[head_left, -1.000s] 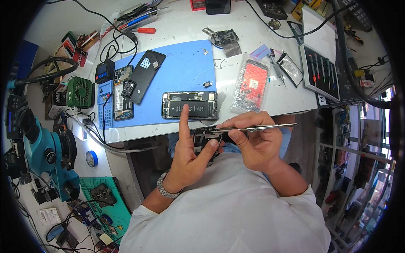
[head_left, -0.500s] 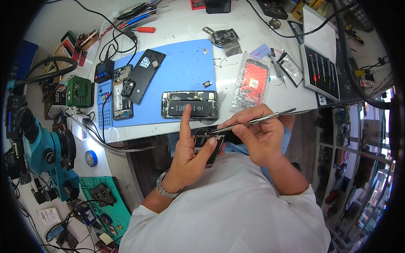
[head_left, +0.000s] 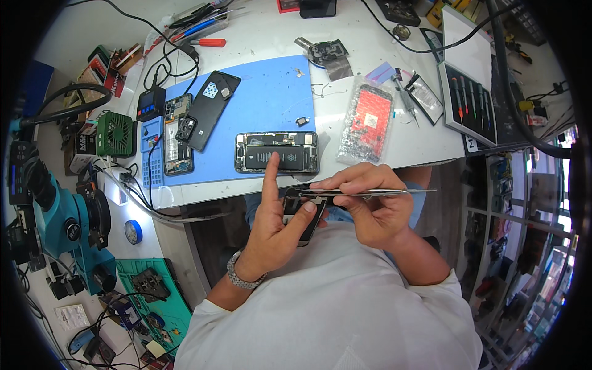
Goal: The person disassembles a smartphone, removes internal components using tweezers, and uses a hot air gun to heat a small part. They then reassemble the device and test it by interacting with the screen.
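Work in hand looks like fine tweezer work at the upper end of the panel, which is held tilted just off the near table edge, above the lap.

Left hand: thumb pressed on the panel, clamping it against fingers mostly hidden beneath; index finger straight, well apart from the thumb, overlapping the opened phone in view. Contact there: cannot tell.

Right hand: thumb and fingers pinched together, no gap beyond the tool's thickness, around the tweezers, which lie nearly level across the panel's top. Tip gap, and anything between the tips: cannot tell.

Judgement: the next move calls for a steady left grip, light tip pressure and a clear sight line.

In the way: right fingers near the tips; left index across part of the opened phone.

Around: blue mat under the opened phone; on its left side, a second phone with innards bare, a back cover overlapping it. Small part beyond the opened phone. Right: wrapped part, driver case. Far left: fan, microscope.
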